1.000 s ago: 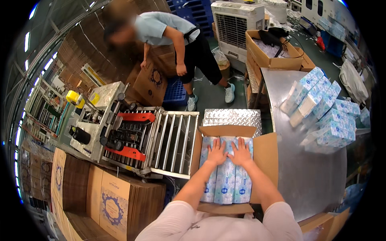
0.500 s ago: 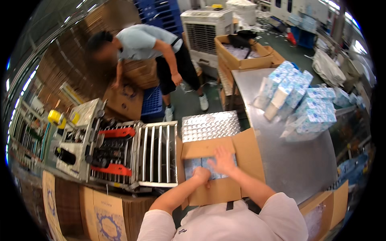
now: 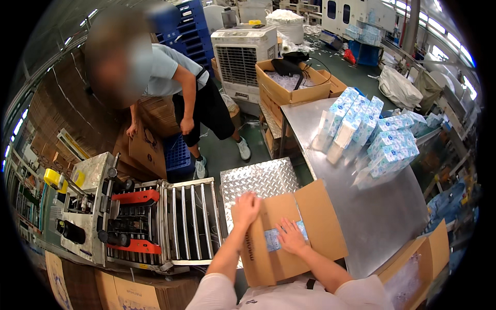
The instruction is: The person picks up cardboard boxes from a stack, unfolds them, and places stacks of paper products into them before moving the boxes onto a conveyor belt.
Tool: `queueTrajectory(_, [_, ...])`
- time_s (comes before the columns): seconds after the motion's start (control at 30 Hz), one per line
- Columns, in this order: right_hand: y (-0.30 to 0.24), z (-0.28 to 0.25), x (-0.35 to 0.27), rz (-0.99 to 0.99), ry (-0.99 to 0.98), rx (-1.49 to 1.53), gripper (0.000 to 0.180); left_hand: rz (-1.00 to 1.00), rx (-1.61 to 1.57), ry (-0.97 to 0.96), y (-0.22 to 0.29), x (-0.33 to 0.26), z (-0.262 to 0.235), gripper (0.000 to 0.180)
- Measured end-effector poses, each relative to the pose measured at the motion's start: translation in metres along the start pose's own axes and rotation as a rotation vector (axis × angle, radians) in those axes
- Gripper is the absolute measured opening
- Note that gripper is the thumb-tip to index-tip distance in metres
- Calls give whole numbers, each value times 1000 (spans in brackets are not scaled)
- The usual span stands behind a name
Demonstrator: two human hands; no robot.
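Observation:
An open cardboard carton (image 3: 323,225) stands in front of me, set at a slight angle, with its right flap spread outward. Blue-and-white printed packs (image 3: 272,241) show in the gap between the flaps. My left hand (image 3: 248,207) is closed on the far end of the left flap (image 3: 258,250), which leans inward over the packs. My right hand (image 3: 292,237) lies with fingers spread over the packs and the nearby cardboard, holding nothing. Much of the carton's contents is hidden under the flaps and hand.
A diamond-plate metal platform (image 3: 261,178) lies beyond the carton. To the left are a roller conveyor (image 3: 192,222) and a taping machine with red guides (image 3: 135,197). On the right, a steel table (image 3: 356,217) bears several blue-white packs (image 3: 395,150). A co-worker (image 3: 178,77) bends over cardboard at far left.
My left hand has gone from the packs to the left flap, which now leans inward. My right hand has shifted nearer me. The carton has turned slightly. The co-worker has straightened somewhat.

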State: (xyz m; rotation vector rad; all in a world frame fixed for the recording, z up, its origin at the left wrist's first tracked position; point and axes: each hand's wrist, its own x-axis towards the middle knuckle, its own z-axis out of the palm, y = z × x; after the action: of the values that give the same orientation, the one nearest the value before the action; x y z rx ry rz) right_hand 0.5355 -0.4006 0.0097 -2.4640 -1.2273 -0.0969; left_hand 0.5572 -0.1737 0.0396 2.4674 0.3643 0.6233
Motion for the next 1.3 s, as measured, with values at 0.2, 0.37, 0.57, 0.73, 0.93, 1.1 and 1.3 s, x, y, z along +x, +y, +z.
queueTrajectory(0.2, [42,-130,-40,481,223,-188,37,-206,268,-236,-30,-17,15,44])
queueTrajectory(0.37, [51,-119,4,581,-219,59,32,-525,404,-214,-39,-49,-49,42])
queueTrajectory(0.57, [-32,-56,63,152,-253,-61,26,-778,196,100,-99,-132,-93,58])
queueTrajectory(0.73, [-26,-20,2,36,-202,43,45,-788,65,194,-86,-133,-116,50])
queueTrajectory(0.93, [-10,57,-19,971,262,1040,34,-564,174,-78,-108,-113,-97,24])
queueTrajectory(1.1, [-125,95,49,952,112,640,32,-548,218,-178,-196,-38,-165,19])
queueTrajectory(1.3, [-218,168,180,688,-41,648,36,-410,625,93,-225,-55,-182,54])
